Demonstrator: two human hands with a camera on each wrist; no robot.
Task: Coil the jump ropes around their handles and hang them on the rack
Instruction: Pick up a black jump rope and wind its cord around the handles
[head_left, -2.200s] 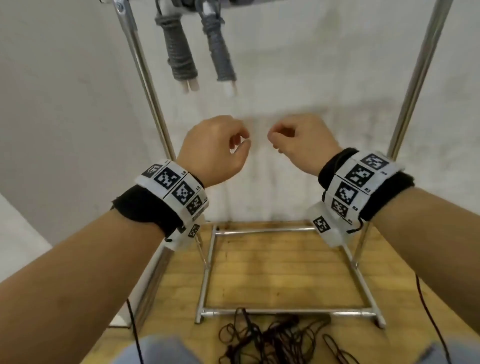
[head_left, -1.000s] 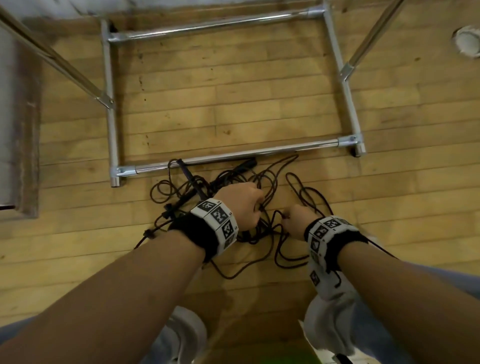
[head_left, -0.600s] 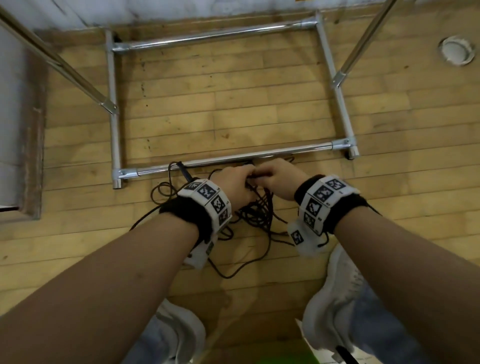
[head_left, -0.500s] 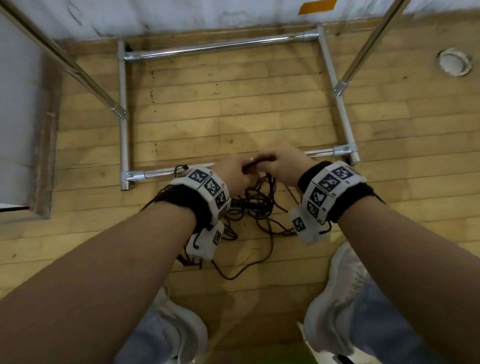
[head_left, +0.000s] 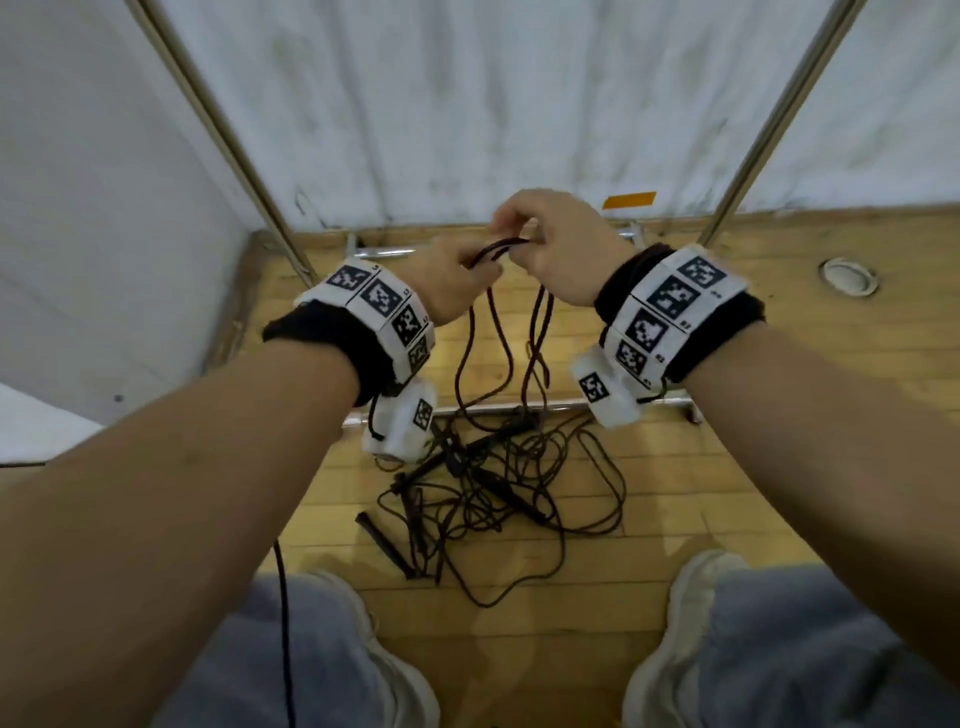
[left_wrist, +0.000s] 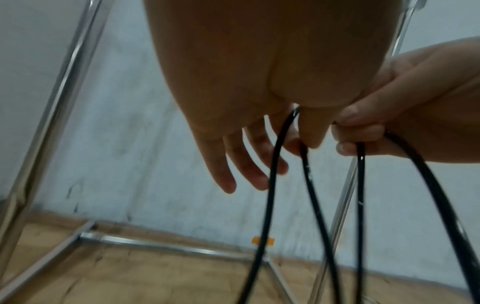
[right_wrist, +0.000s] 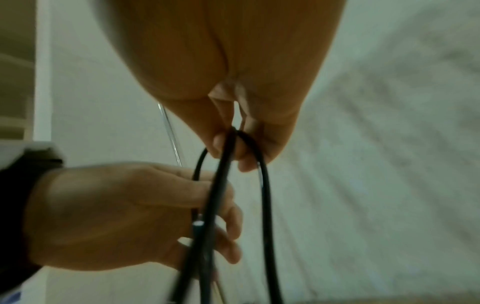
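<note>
A black jump rope (head_left: 497, 248) runs between my two hands, raised above the floor in front of the rack. My left hand (head_left: 480, 265) pinches the rope (left_wrist: 275, 174) between thumb and forefinger, with its other fingers (left_wrist: 226, 176) loosely spread. My right hand (head_left: 522, 240) pinches looped strands (right_wrist: 263, 185) close beside it. From both hands strands hang down to a tangled pile of black ropes (head_left: 498, 483) on the floor. Loose black handles (head_left: 383, 543) lie in that pile. The rack's top bar is out of view.
The chrome rack's front base bar (head_left: 519, 408) lies just behind the pile, and its uprights (head_left: 223, 135) (head_left: 774, 119) rise on either side. Behind it is a white wall, with another wall close on the left. My shoes (head_left: 691, 613) stand near the pile on the wooden floor.
Both hands went down to the rope pile, took hold of a rope and have lifted it well above the floor. The view has tilted up toward the wall.
</note>
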